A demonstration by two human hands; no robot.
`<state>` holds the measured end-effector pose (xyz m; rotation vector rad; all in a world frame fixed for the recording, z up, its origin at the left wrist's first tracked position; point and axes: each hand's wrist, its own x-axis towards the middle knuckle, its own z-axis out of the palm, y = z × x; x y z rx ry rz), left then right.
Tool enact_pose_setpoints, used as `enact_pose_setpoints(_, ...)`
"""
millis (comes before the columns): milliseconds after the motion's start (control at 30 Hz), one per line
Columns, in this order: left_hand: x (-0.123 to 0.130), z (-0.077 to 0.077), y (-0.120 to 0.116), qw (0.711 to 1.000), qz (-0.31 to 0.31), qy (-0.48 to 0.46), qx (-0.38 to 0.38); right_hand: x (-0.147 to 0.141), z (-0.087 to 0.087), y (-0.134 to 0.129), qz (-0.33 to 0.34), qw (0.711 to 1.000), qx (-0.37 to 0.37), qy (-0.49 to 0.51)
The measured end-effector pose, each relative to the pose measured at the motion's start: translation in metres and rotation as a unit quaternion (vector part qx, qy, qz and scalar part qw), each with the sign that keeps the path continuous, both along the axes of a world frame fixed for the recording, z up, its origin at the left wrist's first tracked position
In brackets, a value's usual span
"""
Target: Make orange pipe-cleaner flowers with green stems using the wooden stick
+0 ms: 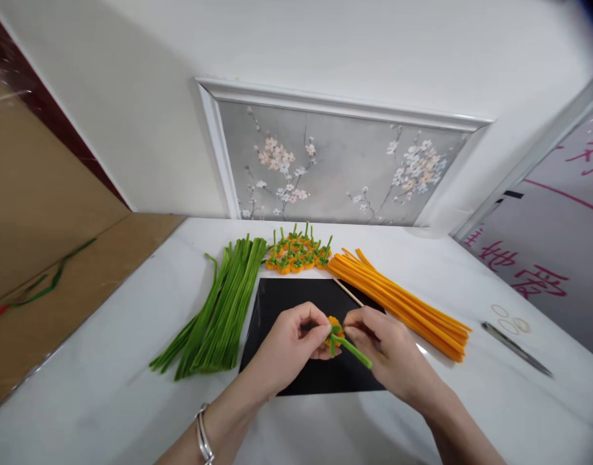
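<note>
Pinching between thumb and forefinger, the person's left hand (292,345) holds a small piece made of orange and green fuzzy stems (334,321), low in the middle of the view, above a black mat (273,296) on a white marbled tabletop (345,429). One green length of the piece sticks out toward the lower right. The right hand (396,352) is at the right edge of the piece, its thumb and forefinger drawn close together; whether they grip anything cannot be told. A silver bracelet (204,436) circles the left wrist. Left of the mat lies a thick bundle of green fuzzy stems (223,313); to the right, a bundle of orange stems (403,303) slants down beside a thin wooden stick (349,292). Behind the mat sits a cluster of orange and green pieces (299,253) with short green stalks pointing up. At far right, several pale rings (514,321) lie near a slim metal tool (517,350). A framed blossom panel (335,161) backs the table.
</note>
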<state>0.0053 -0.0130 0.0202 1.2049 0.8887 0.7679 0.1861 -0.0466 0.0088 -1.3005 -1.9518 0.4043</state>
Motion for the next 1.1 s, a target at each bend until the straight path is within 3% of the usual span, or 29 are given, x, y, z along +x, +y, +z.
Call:
enact_pose_setpoints(133, 0.002, -0.003, -0.001, 0.998, 0.006, 0.021, 0.051, -0.008, 0.001, -0.001, -0.007, 0.999, -0.011, 0.034)
enact_pose_setpoints(300, 0.005, -0.005, -0.003, 0.997, 0.023, 0.028, 0.074, -0.013, -0.003, -0.003, 0.009, 0.999, 0.038, 0.02)
enact_pose_setpoints(533, 0.006, -0.001, -0.006, 0.993, 0.04, -0.047, -0.096, -0.013, -0.001, -0.005, 0.022, 0.974, 0.199, -0.109)
enact_pose_setpoints(600, 0.006, 0.0, -0.007, 0.991, 0.046, -0.054, -0.117, -0.014, -0.001, -0.005, 0.027, 0.97, 0.215, -0.113)
enact_pose_setpoints(833, 0.004, 0.004, -0.007, 0.992, 0.031, -0.079, -0.095, -0.01, -0.003, -0.001, -0.002, 0.997, 0.04, 0.06)
enact_pose_setpoints(967, 0.005, 0.006, -0.005, 0.986, 0.071, -0.102, -0.114, -0.009, -0.003, -0.004, -0.034, 0.98, -0.075, 0.181)
enact_pose_setpoints(1100, 0.006, 0.002, -0.004, 0.994, 0.086, -0.062, -0.024, -0.016, -0.001, -0.009, -0.018, 0.962, -0.16, 0.223)
